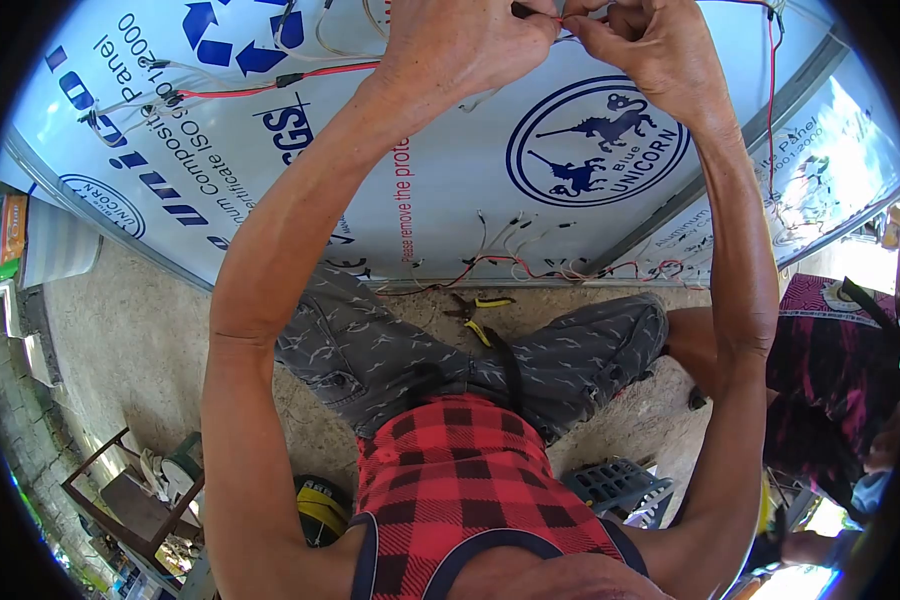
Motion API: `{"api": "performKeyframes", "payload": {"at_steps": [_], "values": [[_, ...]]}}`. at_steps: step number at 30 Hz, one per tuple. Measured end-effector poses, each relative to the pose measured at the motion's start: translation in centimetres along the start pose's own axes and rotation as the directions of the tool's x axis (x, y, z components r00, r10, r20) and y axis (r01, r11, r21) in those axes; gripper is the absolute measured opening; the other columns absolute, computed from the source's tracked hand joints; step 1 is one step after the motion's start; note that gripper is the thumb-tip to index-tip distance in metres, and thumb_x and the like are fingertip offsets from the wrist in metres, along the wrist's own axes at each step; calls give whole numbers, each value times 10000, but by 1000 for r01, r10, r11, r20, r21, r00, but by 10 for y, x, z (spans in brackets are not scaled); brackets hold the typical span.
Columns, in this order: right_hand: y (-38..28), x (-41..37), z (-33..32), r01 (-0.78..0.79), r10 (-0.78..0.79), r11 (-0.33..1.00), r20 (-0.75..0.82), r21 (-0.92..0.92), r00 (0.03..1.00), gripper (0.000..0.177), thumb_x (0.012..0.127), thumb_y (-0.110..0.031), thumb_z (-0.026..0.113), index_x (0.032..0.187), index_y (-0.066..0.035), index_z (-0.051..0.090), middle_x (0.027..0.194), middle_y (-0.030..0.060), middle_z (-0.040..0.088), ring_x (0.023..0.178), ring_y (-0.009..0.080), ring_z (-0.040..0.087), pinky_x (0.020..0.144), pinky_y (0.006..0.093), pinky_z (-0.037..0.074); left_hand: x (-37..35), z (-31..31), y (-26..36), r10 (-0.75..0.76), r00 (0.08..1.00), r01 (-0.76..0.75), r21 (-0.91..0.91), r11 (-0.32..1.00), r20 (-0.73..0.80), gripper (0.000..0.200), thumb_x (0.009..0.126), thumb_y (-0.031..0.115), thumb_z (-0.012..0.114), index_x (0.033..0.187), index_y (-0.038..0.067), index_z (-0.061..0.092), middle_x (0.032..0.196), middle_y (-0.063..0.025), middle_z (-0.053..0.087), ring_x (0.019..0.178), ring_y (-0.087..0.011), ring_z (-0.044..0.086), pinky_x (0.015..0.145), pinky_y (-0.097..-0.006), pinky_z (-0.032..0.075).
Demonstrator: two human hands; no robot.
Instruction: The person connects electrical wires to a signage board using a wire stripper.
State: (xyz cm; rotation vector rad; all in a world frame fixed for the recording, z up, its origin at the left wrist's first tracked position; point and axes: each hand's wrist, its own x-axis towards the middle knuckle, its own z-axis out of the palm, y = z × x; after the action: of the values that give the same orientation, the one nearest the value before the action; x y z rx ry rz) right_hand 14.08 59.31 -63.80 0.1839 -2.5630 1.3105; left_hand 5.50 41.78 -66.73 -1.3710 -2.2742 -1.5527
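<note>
At the top edge, my left hand (470, 45) and my right hand (642, 45) are raised close together in front of a white printed panel (420, 190). The fingertips of both are pinched on a thin wire, partly cut off by the frame's top. A red and black wire (260, 85) runs along the panel to behind my left wrist. Another red wire (772, 100) hangs beyond my right hand. Low on the panel, a red and black wire (515, 260) carries thin white leads with dark ends.
Pliers with yellow-green handles (480, 318) lie on the concrete floor (150, 340) between my legs. A co-worker (835, 350) is at the right. A metal-framed chair (135, 500) stands lower left, a dark plastic crate (615, 487) lower right.
</note>
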Motion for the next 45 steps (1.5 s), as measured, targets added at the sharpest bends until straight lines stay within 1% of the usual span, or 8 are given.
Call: {"api": "performKeyframes", "payload": {"at_steps": [8, 14, 19, 25, 38, 40, 43, 45], "values": [[-3, -5, 11, -15, 11, 999, -124, -32, 992, 374, 847, 78, 675, 1186, 15, 531, 904, 53, 691, 786, 88, 648, 664, 218, 523, -1, 2, 2, -105, 995, 105, -31, 994, 1, 114, 800, 53, 705, 774, -39, 768, 507, -138, 634, 395, -165, 546, 439, -319, 446], [-3, -14, 17, -32, -27, 969, -232, -245, 972, 345, 841, 64, 692, 1150, -15, 560, 862, 50, 717, 705, 54, 629, 565, 213, 497, 0, -1, 5, -163, 987, 163, -37, 986, -6, 124, 803, 89, 733, 828, -20, 786, 550, -143, 666, 423, -171, 570, 464, -320, 462], [18, -18, 21, 334, -474, 791, -167, -512, 865, 176, 816, 77, 704, 945, -41, 687, 844, 48, 718, 635, 83, 609, 524, 241, 483, 1, -10, 14, -127, 991, 125, 38, 991, 52, 137, 807, 119, 749, 818, -13, 787, 551, -139, 667, 430, -177, 568, 480, -324, 467], [25, -16, 21, 419, -624, 625, -99, -658, 775, 180, 805, 47, 747, 969, -26, 726, 867, 95, 725, 643, 199, 682, 530, 291, 536, 1, -3, 6, -151, 989, 151, 19, 988, -1, 141, 806, 115, 740, 811, -19, 781, 564, -142, 670, 455, -175, 581, 480, -341, 459], [5, -14, 26, 307, -498, 722, -159, -620, 852, 141, 839, 61, 698, 968, 9, 671, 963, 123, 607, 831, 269, 630, 687, 369, 532, -3, 3, -2, -67, 997, 67, 15, 998, -38, 84, 786, 49, 711, 742, -16, 744, 565, -157, 638, 457, -219, 577, 505, -362, 457], [-2, -13, 21, 246, -328, 836, -86, -490, 941, 119, 858, 68, 675, 954, 9, 635, 987, 122, 559, 858, 273, 593, 729, 382, 507, -3, 4, -6, 77, 996, -65, 220, 973, -48, 55, 757, 15, 698, 716, -16, 719, 570, -159, 621, 461, -224, 568, 508, -372, 445], [2, -7, 14, 212, -265, 855, -47, -474, 963, 100, 870, 67, 668, 934, 6, 621, 978, 112, 561, 873, 263, 582, 753, 384, 501, -3, 10, -12, 302, 941, -268, 208, 941, -153, 30, 728, -4, 693, 709, -23, 707, 579, -172, 605, 461, -234, 558, 495, -377, 427], [8, -3, 13, 234, -281, 850, -30, -471, 959, 93, 879, 63, 666, 938, 5, 623, 987, 111, 564, 872, 253, 588, 746, 376, 505, -2, 12, -15, 318, 932, -293, 154, 944, -176, 33, 734, -2, 696, 719, -24, 714, 593, -174, 619, 466, -234, 566, 488, -370, 428]]}}
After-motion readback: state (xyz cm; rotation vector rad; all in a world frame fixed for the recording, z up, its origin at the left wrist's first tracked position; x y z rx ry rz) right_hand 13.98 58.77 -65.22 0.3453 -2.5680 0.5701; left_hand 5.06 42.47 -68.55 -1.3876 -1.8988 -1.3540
